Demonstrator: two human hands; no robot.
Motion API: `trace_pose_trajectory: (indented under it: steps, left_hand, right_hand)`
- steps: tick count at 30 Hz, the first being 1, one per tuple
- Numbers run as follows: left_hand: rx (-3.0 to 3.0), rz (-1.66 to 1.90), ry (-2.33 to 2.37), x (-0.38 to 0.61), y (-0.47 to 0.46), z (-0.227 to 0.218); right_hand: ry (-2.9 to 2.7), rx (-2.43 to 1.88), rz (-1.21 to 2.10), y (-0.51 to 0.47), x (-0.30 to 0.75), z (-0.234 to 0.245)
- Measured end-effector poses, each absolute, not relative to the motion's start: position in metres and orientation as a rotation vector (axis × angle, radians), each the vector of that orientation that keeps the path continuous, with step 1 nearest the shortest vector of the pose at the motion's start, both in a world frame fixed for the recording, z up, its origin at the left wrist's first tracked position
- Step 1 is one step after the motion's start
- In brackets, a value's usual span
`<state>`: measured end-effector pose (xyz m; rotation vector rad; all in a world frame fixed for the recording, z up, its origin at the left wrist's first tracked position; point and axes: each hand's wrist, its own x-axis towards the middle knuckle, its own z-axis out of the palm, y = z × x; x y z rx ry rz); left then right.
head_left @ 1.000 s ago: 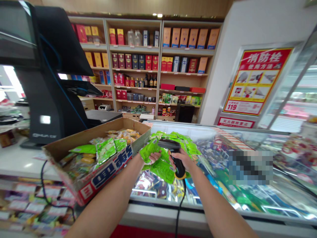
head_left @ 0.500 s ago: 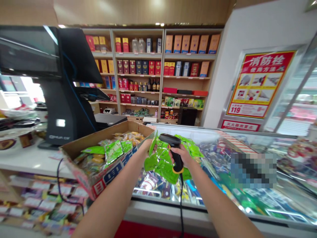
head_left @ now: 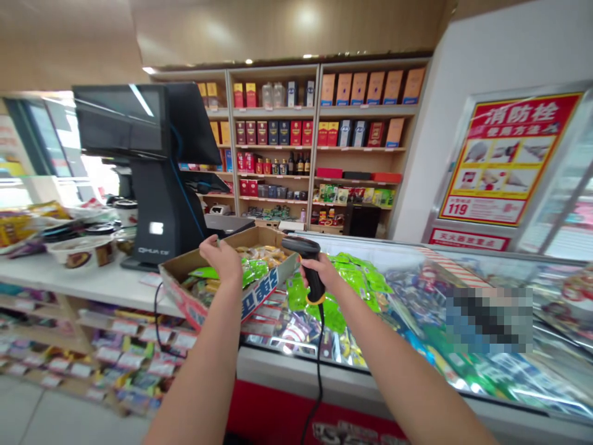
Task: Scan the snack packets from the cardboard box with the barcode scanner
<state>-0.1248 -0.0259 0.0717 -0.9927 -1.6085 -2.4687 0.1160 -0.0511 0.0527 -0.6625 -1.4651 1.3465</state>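
left of the chest freezer (head_left: 324, 380), a white counter (head_left: 88, 287) with snack bags and paper bowls (head_left: 81, 253) at its far part. on the same counter, a black pos terminal (head_left: 162, 216), the letters "qhua" readable on its base. in front of the terminal and just left of the freezer, an open cardboard box (head_left: 271, 287), blue and white lettering on its side, too slanted for reading. inside it, yellow and green snack packets (head_left: 254, 270).

over the near part of the box, the left hand (head_left: 222, 259), raised on a bare forearm, fingers open and a little curved, gripping nothing; contact with the packets not possible to tell. beside it, above the freezer, the right hand (head_left: 322, 272), fingers closed firmly around the handle of a black barcode scanner (head_left: 312, 278), its head up and forward, a yellow ring at its base, a black cord (head_left: 319, 371) hanging down over the freezer front. green packets (head_left: 356, 281) inside the freezer, just beyond and below these fingers, not held by them.

behind the freezer, wooden shelves (head_left: 315, 142) with boxed liquor. right of the freezer, on a white wall, a red and yellow sign (head_left: 509, 154) with "消防栓", "使用方法" and "119".
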Motion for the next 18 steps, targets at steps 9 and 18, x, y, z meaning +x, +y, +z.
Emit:
trace_pose_trajectory:
  steps: [9, 18]
  left_hand:
    - [-2.175, -1.927, -1.665, -0.043, -0.055, 0.058]
    - [-2.375, -0.395, -2.200, 0.008, -0.044, -0.009]
  right_hand:
    - [-1.414, -0.736, 1.331, -0.056, 0.135, 0.043]
    - [-1.252, -0.857, 1.243, -0.054, 0.187, 0.022]
